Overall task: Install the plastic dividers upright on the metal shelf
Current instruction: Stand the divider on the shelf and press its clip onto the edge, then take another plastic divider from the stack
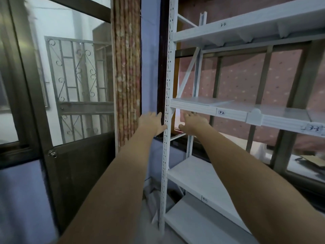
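A white metal shelf unit (195,107) fills the right half of the view, its tiers labelled 2-2, 3-2 and 3-3. Flat translucent plastic dividers (205,101) lie stacked at the left end of the 3-2 tier. One plastic divider (255,114) stands clipped at that tier's front edge, further right. My left hand (152,123) reaches forward with straight fingers, just left of the perforated front post (168,95). My right hand (192,121) is stretched out just below the 3-2 tier's front edge, fingers loose, holding nothing.
A dark-framed glass door (44,103) with a metal grille behind it stands to the left. A patterned curtain (126,71) hangs between door and shelf. Lower white tiers (198,175) sit beneath my arms. A pink dotted curtain covers the window behind the shelf.
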Demonstrator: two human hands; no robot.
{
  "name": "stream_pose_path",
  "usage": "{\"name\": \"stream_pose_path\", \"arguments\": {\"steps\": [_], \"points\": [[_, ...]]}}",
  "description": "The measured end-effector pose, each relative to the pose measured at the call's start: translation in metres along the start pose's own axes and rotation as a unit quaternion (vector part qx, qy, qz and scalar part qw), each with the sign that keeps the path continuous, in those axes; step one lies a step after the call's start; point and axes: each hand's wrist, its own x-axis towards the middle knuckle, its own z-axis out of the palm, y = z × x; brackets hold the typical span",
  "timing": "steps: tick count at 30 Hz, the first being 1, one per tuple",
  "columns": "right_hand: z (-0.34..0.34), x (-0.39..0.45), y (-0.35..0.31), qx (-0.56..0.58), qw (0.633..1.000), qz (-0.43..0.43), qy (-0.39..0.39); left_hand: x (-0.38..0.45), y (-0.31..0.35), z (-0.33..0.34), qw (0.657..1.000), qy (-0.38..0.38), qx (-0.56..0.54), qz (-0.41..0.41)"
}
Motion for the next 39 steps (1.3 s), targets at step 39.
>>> {"name": "stream_pose_path", "arguments": {"steps": [39], "points": [[0.080, 0.414, 0.048, 0.061, 0.962, 0.260, 0.051, 0.457, -0.012, 0.110, 0.942, 0.075, -0.246, 0.216]]}}
